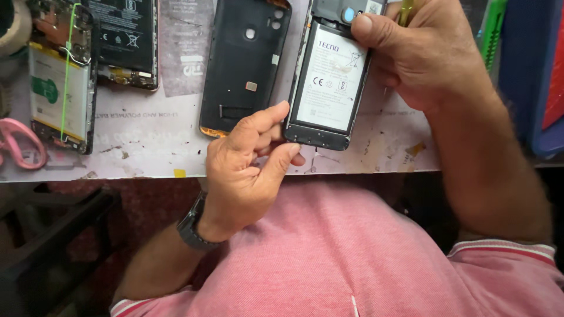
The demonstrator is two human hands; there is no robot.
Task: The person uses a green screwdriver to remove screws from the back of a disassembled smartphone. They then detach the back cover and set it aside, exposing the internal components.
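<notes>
- My left hand (249,170) pinches the lower left corner of the opened phone (329,79), thumb and forefinger closed on its dark frame just above the table edge.
- My right hand (420,50) grips the phone's upper right side, thumb pressed down near the camera end; a thin yellowish tool (405,10) pokes out between my fingers — its tip is hidden, so I cannot tell what kind it is.
- The phone lies back-up and tilted, its shell acting as a tray: a white-labelled battery (331,76) sits seated in it, filling most of the frame.
- Just left of it lies a removed black back cover (244,64), hollow side up, with camera holes and a small copper-coloured patch inside.
- Further left, two more opened phones: one (61,76) holding a pale battery with a green strip across it, one (126,41) with a dark battery, cut off by the top edge.
- All rest on a worn white worktop (147,141).
- A pink handle (17,144) is cropped at the left edge — scissors perhaps, hard to say.
- Green and blue objects at upper right are cut off.
</notes>
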